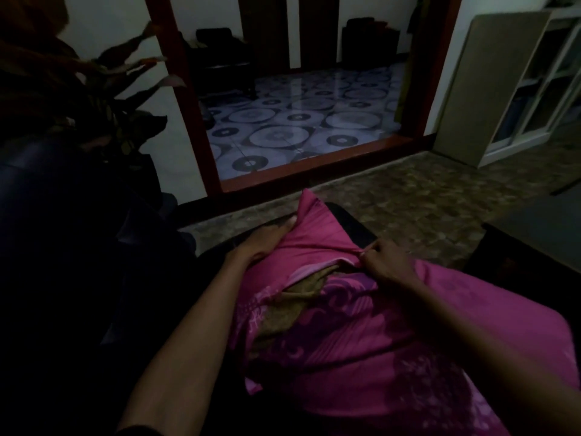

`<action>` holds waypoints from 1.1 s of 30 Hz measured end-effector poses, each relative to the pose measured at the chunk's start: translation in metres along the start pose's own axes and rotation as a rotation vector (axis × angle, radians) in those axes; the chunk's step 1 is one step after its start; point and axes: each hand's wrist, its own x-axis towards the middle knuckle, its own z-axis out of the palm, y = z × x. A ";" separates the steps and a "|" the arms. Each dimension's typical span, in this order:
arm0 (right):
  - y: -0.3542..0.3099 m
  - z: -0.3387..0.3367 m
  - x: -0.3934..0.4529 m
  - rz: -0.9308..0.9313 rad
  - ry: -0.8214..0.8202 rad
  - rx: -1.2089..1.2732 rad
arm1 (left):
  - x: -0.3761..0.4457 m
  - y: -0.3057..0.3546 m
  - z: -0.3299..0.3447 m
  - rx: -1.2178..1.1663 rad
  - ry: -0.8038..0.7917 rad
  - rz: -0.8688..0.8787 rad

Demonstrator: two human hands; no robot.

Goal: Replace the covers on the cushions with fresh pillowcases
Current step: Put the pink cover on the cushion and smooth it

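Observation:
A pink pillowcase (361, 341) with a paler floral print lies across my lap. Through its open slit shows the brownish-gold cushion (283, 313) inside. My left hand (267, 239) lies flat against the far left side of the pink cover, fingers pointing away from me. My right hand (382, 259) pinches the upper edge of the opening between thumb and fingers, and the fabric puckers into folds there. The far corner of the cover (309, 199) sticks up over a dark seat edge.
The room is dim. A leafy plant (103, 89) stands at the left. Ahead, a red-framed doorway (314, 166) opens onto a circle-patterned tiled floor. A white shelf unit (534, 89) stands at the right, a dark table (534, 234) beside me, brown carpet in between.

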 end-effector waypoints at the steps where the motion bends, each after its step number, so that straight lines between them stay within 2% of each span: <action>1: -0.001 0.000 0.000 0.022 -0.012 -0.004 | -0.006 0.001 -0.002 -0.015 -0.014 -0.011; 4: -0.010 0.000 0.002 -0.008 0.022 -0.002 | -0.020 0.009 -0.008 -0.048 -0.008 -0.002; 7: -0.023 0.007 0.000 -0.341 0.187 0.095 | -0.030 0.023 -0.017 -0.031 -0.032 0.014; 8: -0.027 0.012 -0.002 -0.457 0.182 0.071 | -0.034 0.029 -0.021 -0.029 -0.045 0.024; 10: -0.030 0.025 -0.006 -0.531 0.130 0.033 | -0.037 0.038 -0.030 -0.089 -0.095 0.076; 12: -0.026 0.034 -0.011 -0.513 0.119 0.092 | -0.039 0.046 -0.039 -0.177 -0.158 0.129; 14: -0.017 0.033 -0.017 -0.557 0.151 0.160 | -0.038 0.053 -0.048 -0.227 -0.125 0.061; 16: -0.005 0.027 -0.024 -0.587 0.183 0.217 | -0.033 0.055 -0.050 -0.174 -0.114 -0.015; 18: 0.002 0.017 -0.032 -0.571 0.159 0.234 | -0.033 0.062 -0.046 -0.113 -0.172 -0.029; 23: 0.020 0.015 -0.036 -0.566 0.066 0.256 | -0.030 0.065 -0.039 0.190 -0.161 0.194; 28: 0.019 0.025 -0.038 -0.554 0.109 0.312 | -0.014 0.028 -0.015 0.154 0.091 0.280; 30: 0.015 0.025 -0.037 -0.485 0.103 0.368 | -0.010 0.022 -0.008 0.066 0.104 0.194; 33: 0.008 0.024 -0.035 -0.314 0.052 0.493 | -0.005 0.015 -0.011 0.064 0.037 -0.040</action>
